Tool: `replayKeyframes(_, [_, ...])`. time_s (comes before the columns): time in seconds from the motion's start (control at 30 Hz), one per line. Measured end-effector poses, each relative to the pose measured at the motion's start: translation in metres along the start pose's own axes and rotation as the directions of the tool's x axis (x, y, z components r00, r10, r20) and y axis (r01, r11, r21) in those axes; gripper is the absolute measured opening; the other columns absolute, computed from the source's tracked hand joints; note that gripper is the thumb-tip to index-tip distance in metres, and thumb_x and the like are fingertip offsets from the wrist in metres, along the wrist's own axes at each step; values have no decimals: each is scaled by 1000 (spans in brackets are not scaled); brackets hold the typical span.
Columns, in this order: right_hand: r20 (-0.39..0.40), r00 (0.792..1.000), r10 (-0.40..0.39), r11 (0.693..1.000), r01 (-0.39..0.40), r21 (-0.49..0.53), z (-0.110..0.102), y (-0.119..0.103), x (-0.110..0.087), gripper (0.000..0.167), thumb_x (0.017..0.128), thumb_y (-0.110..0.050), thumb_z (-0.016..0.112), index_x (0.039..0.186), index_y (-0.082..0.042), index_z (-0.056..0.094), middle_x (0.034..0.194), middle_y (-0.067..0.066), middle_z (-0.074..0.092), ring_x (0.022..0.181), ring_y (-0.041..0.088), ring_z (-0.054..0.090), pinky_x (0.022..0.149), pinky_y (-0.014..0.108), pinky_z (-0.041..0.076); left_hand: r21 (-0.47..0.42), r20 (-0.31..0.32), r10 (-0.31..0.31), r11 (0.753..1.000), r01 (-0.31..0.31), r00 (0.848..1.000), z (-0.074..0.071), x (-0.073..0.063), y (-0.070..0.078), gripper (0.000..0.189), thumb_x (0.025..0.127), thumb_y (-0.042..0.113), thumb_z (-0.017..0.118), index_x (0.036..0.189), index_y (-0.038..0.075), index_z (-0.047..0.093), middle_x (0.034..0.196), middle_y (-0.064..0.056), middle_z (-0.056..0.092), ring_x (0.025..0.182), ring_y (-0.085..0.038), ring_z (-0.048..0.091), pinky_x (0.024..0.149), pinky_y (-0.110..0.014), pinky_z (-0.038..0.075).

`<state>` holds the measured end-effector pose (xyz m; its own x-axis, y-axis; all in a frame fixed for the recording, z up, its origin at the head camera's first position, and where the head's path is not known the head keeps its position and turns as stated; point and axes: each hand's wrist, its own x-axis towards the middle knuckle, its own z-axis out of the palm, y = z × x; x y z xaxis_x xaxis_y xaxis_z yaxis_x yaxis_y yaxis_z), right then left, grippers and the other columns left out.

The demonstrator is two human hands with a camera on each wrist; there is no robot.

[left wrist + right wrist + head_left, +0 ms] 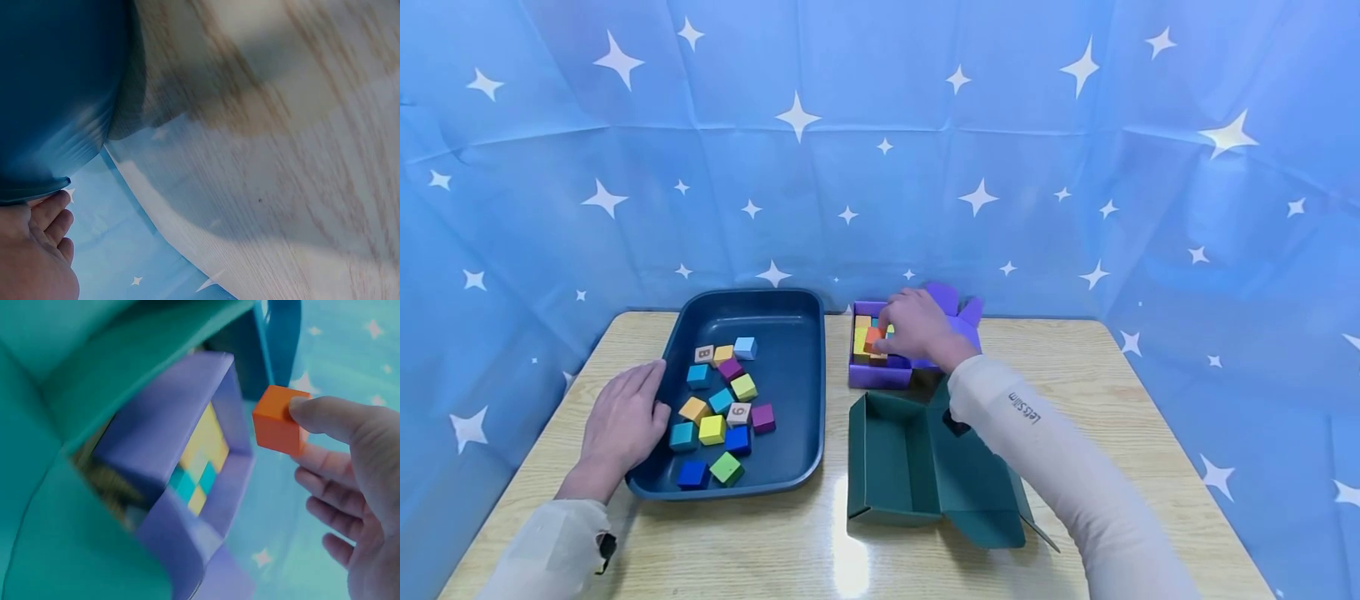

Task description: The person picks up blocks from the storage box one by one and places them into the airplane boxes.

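My right hand [917, 323] pinches an orange cube [278, 422] between thumb and fingertips, over the open purple box [877, 377]. Inside that box lie yellow, teal and other coloured blocks, partly hidden by the hand in the head view. On the left, my left hand [625, 414] grips the side rim of a dark blue tray [805, 392]. The left wrist view has its fingers [53, 215] just under the rim. Several coloured cubes are loose in the tray, among them a yellow cube [712, 429], a purple cube [763, 418] and a wooden one marked like a 9 [739, 414].
An open dark green box [895, 467] stands in front of the purple one, its lid [973, 475] folded out to the right beneath my right forearm. The wooden table [752, 546] meets a blue star-patterned curtain [880, 167] at the back and sides.
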<state>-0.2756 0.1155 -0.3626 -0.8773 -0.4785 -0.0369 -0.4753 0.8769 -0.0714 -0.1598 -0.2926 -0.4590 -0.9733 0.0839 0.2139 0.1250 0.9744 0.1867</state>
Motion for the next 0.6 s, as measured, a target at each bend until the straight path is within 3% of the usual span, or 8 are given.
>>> replayKeyframes(0.2, [36, 999, 37, 999, -36, -36, 9, 19, 1, 29, 85, -47, 71, 94, -20, 75, 113, 1, 68, 126, 29, 48, 121, 49, 23, 1, 6, -4, 1000, 4, 1000, 0, 0, 0, 61, 92, 16, 50, 147, -6, 35, 146, -28, 40, 134, -47, 34, 113, -63, 26])
replayKeyframes(0.4, [50, 998, 41, 991, -34, -128, 21, 28, 4, 30, 84, -49, 71, 83, -19, 72, 108, 1, 67, 121, 27, 50, 120, 47, 24, 0, 2, -1, 1000, 1, 1000, -1, -1, 0, 60, 92, 16, 50, 147, -6, 35, 146, -28, 41, 134, -47, 34, 112, -62, 27])
replayKeyframes(0.6, [75, 996, 54, 989, -43, -139, 32, 34, 9, 28, 84, -47, 72, 77, -20, 70, 113, 1, 67, 122, 26, 48, 119, 45, 25, -2, -6, 6, 1000, -6, 1000, 0, 0, -1, 60, 93, 16, 49, 147, -6, 35, 146, -28, 41, 134, -46, 34, 112, -62, 26])
